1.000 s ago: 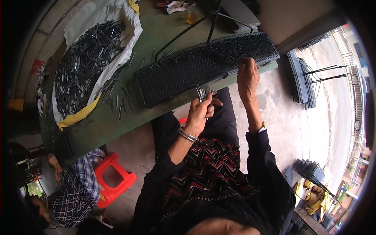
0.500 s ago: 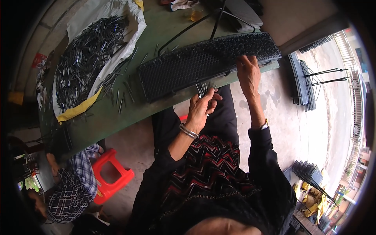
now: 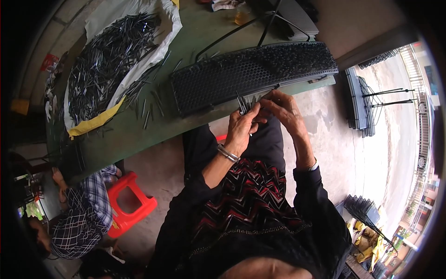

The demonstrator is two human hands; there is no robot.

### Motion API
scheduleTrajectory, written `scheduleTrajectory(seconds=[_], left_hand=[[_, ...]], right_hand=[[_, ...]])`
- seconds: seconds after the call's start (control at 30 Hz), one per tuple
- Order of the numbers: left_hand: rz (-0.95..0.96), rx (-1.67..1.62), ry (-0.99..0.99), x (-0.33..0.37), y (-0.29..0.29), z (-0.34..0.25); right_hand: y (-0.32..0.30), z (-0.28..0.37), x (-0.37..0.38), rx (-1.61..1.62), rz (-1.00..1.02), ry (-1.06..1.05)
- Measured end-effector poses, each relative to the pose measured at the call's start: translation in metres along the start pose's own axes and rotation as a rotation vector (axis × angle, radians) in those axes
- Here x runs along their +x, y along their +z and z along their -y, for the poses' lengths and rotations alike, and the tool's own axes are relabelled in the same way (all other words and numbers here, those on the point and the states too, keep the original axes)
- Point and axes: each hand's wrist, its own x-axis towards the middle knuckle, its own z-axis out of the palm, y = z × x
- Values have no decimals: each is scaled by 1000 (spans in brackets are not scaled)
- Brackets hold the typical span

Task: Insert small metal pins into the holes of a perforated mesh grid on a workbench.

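A small bunch of thin dark metal rods [image 3: 243,105] is gripped in my left hand [image 3: 240,130], their ends fanning up past the thumb. My right hand [image 3: 286,113] has its fingertips pinched together close beside that thumb; whatever is between them is too small to tell. Just beyond both hands, a long black rack [image 3: 211,83] full of small holes lies along the table's near edge. Rod ends crowd the holes over its right part, while the left part shows bare holes. Thin black metal legs [image 3: 232,41] rise behind it.
On the green table [image 3: 125,149], an open white sack [image 3: 160,58] holds a heap of similar rods [image 3: 114,60], with loose ones scattered beside it. A person in checked clothing [image 3: 76,223] sits by a red stool [image 3: 132,204] at lower left. More racks [image 3: 357,102] stand on the right.
My right hand has come back from the rack's right part toward me and left, and now meets my left hand at the rods. The left hand still holds the bunch.
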Motion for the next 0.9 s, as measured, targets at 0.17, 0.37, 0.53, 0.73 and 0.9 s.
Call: scheduleTrajectory(seconds=[0.17, 0.37, 0.53, 0.73, 0.9], left_hand=[[-23, -5, 17, 3, -4, -2], [-3, 59, 53, 5, -9, -4], [-17, 79, 65, 6, -8, -9], [-79, 140, 161, 17, -10, -6], [-132, 230, 97, 14, -11, -18]], right_hand=[[4, 5, 7, -14, -50, 9], [-1, 4, 16, -94, 26, -4], [0, 7, 23, -40, 70, 46], [9, 17, 26, 6, 44, -4], [13, 18, 32, 97, -36, 8]])
